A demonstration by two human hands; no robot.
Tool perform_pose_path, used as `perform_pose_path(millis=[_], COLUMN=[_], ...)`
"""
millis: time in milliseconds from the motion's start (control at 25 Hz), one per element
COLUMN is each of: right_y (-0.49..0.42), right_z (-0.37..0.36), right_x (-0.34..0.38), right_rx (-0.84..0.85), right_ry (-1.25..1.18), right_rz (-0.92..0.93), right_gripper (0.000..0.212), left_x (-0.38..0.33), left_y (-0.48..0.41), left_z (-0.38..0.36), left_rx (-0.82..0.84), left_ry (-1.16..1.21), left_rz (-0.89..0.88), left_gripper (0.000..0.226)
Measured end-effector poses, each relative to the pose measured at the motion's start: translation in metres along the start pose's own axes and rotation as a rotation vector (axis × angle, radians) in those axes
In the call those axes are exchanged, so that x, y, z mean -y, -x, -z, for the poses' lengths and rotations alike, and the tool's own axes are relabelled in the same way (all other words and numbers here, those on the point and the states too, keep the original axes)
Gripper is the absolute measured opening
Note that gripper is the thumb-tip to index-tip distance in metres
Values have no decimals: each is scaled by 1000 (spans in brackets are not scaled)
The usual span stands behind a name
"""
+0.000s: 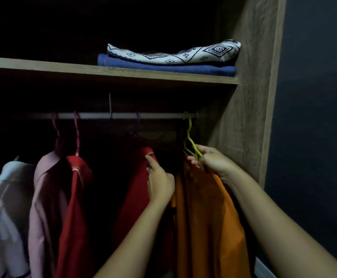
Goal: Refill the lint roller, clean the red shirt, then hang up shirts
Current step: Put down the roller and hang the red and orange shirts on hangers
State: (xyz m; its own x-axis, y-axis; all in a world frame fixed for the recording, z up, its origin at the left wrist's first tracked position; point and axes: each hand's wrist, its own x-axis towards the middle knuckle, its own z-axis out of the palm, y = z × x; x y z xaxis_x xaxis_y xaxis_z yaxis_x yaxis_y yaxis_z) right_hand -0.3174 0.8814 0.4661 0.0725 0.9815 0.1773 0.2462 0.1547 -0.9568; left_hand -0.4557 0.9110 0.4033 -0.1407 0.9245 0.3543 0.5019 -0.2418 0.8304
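An orange shirt (207, 213) hangs on a yellow-green hanger (189, 137) hooked over the closet rod (123, 115) at its right end. My right hand (213, 161) is closed on the hanger's shoulder and the orange collar. A red shirt (135, 187) hangs just left of it on a purple hanger. My left hand (159, 183) rests against the red shirt's shoulder, one finger touching the striped collar. Another red shirt (75, 207) hangs further left on a pink hanger.
A pink shirt (43, 197) and a white one (3, 207) hang at the left. Folded blue and patterned white cloths (169, 57) lie on the wooden shelf (63, 70) above. The closet's side panel (250, 97) stands close on the right.
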Motion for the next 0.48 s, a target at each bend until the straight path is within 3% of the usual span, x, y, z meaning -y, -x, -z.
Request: perform_pose_path(millis=[120,320,480], right_y=[-32,-66,-91], right_z=[-5,-13,-12], right_x=[10,30,34], right_rx=[21,-31,-41], right_ry=[107,325,519], right_rz=[46,92,68], right_gripper=[61,34,31], left_x=[-4,-6,-7], left_y=[2,-1,2], left_z=[2,8,13], left_rx=[36,93,109], left_ry=[67,60,-1], left_rz=[-54,-95,-113], left_gripper=[79,82,85])
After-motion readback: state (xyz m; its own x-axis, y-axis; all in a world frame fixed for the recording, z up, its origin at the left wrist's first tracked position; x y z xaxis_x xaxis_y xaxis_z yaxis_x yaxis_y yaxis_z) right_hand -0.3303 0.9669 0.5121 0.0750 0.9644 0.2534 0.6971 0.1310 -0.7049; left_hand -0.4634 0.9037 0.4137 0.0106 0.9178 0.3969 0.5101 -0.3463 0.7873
